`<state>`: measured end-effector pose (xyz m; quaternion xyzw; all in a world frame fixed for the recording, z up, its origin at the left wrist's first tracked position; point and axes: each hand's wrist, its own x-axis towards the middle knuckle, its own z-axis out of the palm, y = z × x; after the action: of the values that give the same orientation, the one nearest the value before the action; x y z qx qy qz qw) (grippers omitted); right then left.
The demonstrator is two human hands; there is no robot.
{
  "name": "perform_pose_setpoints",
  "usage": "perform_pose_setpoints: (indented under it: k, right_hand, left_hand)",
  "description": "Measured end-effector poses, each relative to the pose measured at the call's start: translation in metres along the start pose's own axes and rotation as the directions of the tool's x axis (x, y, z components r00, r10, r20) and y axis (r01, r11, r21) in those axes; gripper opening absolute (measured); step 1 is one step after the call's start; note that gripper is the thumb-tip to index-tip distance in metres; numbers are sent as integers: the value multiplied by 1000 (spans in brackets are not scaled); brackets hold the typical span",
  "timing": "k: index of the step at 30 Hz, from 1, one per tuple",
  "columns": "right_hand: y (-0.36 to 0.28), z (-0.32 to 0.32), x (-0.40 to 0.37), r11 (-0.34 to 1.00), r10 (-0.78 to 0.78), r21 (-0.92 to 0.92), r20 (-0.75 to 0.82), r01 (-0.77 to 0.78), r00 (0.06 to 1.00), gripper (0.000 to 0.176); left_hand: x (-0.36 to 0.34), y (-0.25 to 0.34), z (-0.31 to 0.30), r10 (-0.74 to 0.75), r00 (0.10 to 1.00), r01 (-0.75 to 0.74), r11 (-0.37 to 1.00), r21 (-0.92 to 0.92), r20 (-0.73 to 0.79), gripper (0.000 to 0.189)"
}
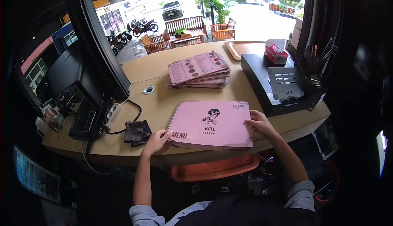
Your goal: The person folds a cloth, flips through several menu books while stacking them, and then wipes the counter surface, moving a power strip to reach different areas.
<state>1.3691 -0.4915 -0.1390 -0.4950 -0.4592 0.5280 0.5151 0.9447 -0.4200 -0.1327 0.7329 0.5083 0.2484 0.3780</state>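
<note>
Both hands (208, 134) grip flat, glossy pink spiral-bound menu (211, 123).

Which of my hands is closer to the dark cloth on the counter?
Left. The left hand rests on the pink menu at its lower left corner, beside the dark cloth; the right hand sits at its far right edge.

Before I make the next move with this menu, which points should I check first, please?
1. Menu closed and flat on the counter: ok.
2. Left hand at the menu's near left corner: ok.
3. Right hand resting on the menu's right edge: ok.
4. Cloth apart from the menu: ok.
5. Stack of menus clear behind it: ok.
6. Left hand actually gripping the corner: cannot tell.
</note>
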Motion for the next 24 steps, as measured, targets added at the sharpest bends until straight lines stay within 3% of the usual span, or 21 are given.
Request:
perform_pose_setpoints:
  k: [1, 3, 5, 6, 7, 8, 11, 13, 15, 16, 18, 19, 21, 22, 24]
  right_hand:
    - [4, -1, 1, 999, -3, -53, 27, 4, 1000, 44]
    - [9, 1, 1, 997, -55, -61, 20, 56, 998, 44]
    - [9, 2, 0, 948, -65, -311, 23, 69, 998, 44]
    - [-8, 10, -8, 836, -31, -549, -23, 13, 999, 44]
    - [-8, 13, -9, 835, -33, -549, -14, 19, 999, 44]
    - [-6, 15, -10, 800, -57, -599, -51, 15, 997, 46]
    - [5, 15, -9, 743, -93, -669, -83, 14, 992, 50]
    - [28, 6, 2, 480, -413, -842, 31, 247, 910, 54]
    - [24, 0, 0, 548, -339, -813, -1, 197, 941, 55]
    - [21, 0, -2, 611, -255, -780, -31, 136, 966, 57]
    - [22, -1, -3, 641, -264, -751, -20, 160, 964, 57]
    - [23, -1, -3, 669, -270, -721, -10, 180, 963, 58]
    - [17, 0, -5, 667, -252, -726, -13, 164, 968, 60]
    - [10, 2, -6, 665, -234, -733, -17, 147, 972, 62]
    - [-6, 8, -13, 681, -313, -705, -36, 198, 949, 65]
  left_hand:
    - [-4, 2, 3, -4, 1000, 4, 1000, -2, -2, 41]
    - [-10, 12, 4, -30, 992, 61, 963, 261, -122, 42]
    - [-8, 20, 7, -112, 986, 145, 941, 305, -122, 44]
    - [-3, 15, 13, 3, 977, 72, 938, 340, -214, 44]
    - [2, 13, 17, 121, 946, 3, 924, 383, -300, 46]
    - [8, 10, 21, 28, 971, 63, 928, 366, -239, 54]
    - [16, 26, 40, 6, 960, 132, 871, 473, -280, 62]
    - [24, 26, 41, 2, 962, 144, 846, 514, -272, 69]
    - [37, 20, 35, -206, 962, 254, 916, 310, -178, 70]
    - [47, 8, 34, -201, 963, 251, 916, 314, -182, 70]
    - [57, 4, 33, -244, 958, 271, 943, -195, 150, 64]
    - [53, 10, 32, -242, 959, 268, 945, -190, 149, 64]
    - [43, 27, 33, -155, 985, 172, 883, -438, 75, 51]
    - [42, 27, 35, -149, 986, 165, 886, -433, 72, 51]
    - [38, 25, 38, -45, 990, -35, 834, -550, -133, 41]
